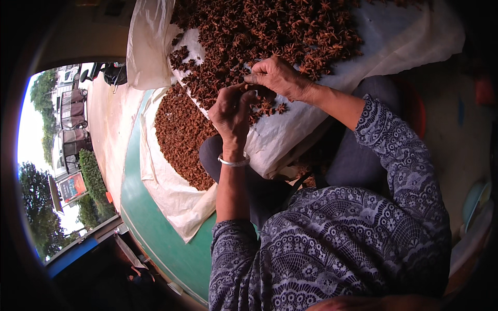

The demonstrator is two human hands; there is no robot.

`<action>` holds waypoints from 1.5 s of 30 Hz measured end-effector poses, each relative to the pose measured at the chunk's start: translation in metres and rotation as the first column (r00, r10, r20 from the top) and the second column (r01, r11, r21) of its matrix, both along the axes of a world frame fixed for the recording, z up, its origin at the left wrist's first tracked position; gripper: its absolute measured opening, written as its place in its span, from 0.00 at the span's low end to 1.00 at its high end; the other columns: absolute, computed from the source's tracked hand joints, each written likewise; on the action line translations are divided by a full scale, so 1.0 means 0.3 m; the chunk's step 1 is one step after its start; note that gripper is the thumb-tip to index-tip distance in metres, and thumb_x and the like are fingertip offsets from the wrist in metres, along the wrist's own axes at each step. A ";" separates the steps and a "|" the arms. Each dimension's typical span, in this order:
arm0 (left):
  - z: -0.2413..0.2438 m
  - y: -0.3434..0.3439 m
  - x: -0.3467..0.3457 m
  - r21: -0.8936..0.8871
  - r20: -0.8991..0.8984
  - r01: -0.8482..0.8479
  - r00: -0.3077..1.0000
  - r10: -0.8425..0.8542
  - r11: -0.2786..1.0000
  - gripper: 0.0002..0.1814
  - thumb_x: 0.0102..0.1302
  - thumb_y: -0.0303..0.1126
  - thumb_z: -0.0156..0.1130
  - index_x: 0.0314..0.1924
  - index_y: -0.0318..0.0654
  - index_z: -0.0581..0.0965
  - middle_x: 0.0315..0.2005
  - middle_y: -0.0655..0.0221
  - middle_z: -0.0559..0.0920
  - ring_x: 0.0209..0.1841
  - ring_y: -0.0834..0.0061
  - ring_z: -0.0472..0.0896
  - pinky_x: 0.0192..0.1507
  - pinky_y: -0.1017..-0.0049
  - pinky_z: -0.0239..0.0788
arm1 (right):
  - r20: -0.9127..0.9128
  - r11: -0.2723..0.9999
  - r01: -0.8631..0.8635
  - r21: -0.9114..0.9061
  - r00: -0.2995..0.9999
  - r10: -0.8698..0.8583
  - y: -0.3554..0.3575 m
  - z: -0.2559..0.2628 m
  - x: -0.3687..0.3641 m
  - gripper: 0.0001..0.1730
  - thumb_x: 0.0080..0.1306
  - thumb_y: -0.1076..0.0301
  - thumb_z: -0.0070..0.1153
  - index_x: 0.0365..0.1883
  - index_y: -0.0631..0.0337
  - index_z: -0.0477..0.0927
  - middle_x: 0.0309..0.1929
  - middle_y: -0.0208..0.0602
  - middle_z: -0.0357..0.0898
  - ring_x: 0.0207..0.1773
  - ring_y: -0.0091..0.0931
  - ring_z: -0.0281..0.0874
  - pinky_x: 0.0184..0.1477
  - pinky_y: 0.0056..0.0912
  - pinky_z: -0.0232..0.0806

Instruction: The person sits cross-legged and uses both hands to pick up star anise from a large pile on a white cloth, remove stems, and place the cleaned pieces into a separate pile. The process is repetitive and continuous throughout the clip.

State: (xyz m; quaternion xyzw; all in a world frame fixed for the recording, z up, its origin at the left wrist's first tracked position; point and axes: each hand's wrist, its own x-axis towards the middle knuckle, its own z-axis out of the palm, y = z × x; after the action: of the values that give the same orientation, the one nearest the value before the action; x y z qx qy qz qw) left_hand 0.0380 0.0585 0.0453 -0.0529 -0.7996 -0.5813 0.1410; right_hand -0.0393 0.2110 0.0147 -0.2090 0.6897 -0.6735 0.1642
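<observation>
Dried star anise [268, 27] covers a white plastic sheet [284, 136] on the raised surface before me. Over the near edge of this heap, my left hand [231, 110] and my right hand [280, 79] meet at the fingertips. Both pinch a small brown piece of star anise [246, 87], mostly hidden by the fingers. A silver-coloured bangle [234, 160] circles my left wrist. A few loose stars [268, 108] lie on the sheet just below my right hand.
Lower at the left, a second brown heap [181, 144] rests on a pale cloth [167, 198] over a green floor [155, 229]. A red stool [416, 109] shows beside my right leg. Parked vehicles [73, 109] stand outside; a person [141, 275] is at lower left.
</observation>
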 end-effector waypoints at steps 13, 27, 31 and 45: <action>-0.094 -0.195 0.049 -0.404 0.000 -0.324 0.935 0.354 0.855 0.07 0.57 0.21 0.61 0.37 0.35 0.80 0.35 0.63 0.81 0.35 0.68 0.81 0.39 0.74 0.72 | -0.629 0.843 0.182 0.507 0.746 0.217 -0.042 -0.159 0.057 0.18 0.53 0.61 0.67 0.25 0.66 0.73 0.28 0.47 0.76 0.33 0.45 0.77 0.33 0.45 0.69; -0.092 -0.013 0.089 0.531 0.498 -0.043 0.824 -0.270 0.846 0.15 0.68 0.34 0.55 0.46 0.27 0.74 0.34 0.60 0.82 0.32 0.72 0.83 0.38 0.75 0.77 | 0.048 0.970 -0.235 -0.064 0.970 0.238 -0.028 -0.084 0.073 0.06 0.63 0.80 0.54 0.37 0.68 0.81 0.41 0.32 0.73 0.31 0.16 0.77 0.28 0.16 0.73; -0.101 -0.018 0.113 0.358 0.579 -0.104 0.804 -0.133 0.928 0.12 0.68 0.35 0.57 0.35 0.31 0.76 0.20 0.67 0.78 0.19 0.79 0.75 0.23 0.80 0.68 | -0.557 0.989 -0.105 0.101 0.818 0.144 -0.013 -0.086 0.091 0.09 0.58 0.82 0.55 0.37 0.67 0.80 0.40 0.39 0.73 0.34 0.28 0.79 0.33 0.25 0.74; -0.075 0.022 0.112 0.486 0.454 -0.113 0.880 -0.139 0.867 0.13 0.71 0.35 0.54 0.34 0.31 0.74 0.19 0.68 0.75 0.20 0.80 0.73 0.21 0.79 0.65 | -0.352 0.949 -0.042 0.313 0.923 0.157 0.048 -0.018 0.114 0.07 0.54 0.73 0.60 0.31 0.64 0.79 0.27 0.41 0.81 0.31 0.32 0.81 0.32 0.32 0.70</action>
State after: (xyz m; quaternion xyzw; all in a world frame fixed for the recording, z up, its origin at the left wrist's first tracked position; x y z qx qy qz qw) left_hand 0.0717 0.0650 0.0229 0.1237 -0.6314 -0.7636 -0.0544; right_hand -0.0051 0.2254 0.0094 -0.3407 0.7906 -0.4999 0.0943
